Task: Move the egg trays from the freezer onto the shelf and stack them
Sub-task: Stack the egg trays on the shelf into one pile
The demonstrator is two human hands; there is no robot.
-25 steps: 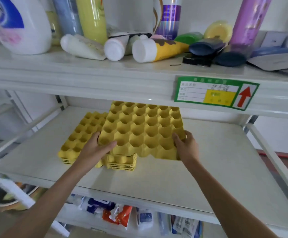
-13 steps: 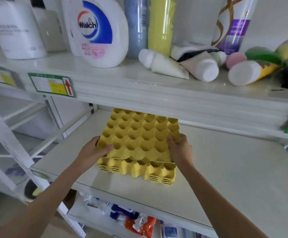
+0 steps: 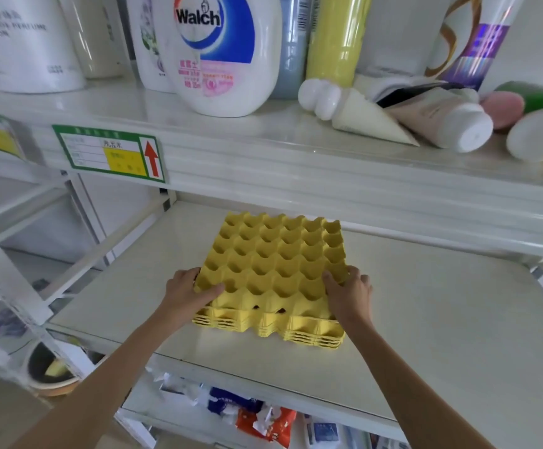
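A yellow egg tray (image 3: 276, 257) lies on top of a stack of yellow egg trays (image 3: 299, 332) on the white middle shelf (image 3: 441, 335). The top tray sits slightly further back than the stack, whose front edge shows beneath it. My left hand (image 3: 187, 291) grips the top tray's front left corner, thumb in a cup. My right hand (image 3: 349, 293) holds its front right edge. The freezer is out of view.
The upper shelf (image 3: 296, 157) overhangs the trays and carries a Walch bottle (image 3: 218, 53), other bottles and lying tubes (image 3: 445, 121). A green label (image 3: 109, 153) is on its edge. Packets (image 3: 257, 413) lie on the lower shelf. A shelf post (image 3: 7, 270) stands at left.
The top tray moved left over the stack and came down onto it, now nearly aligned. My head turned left, so the shelf contents shifted right in view.
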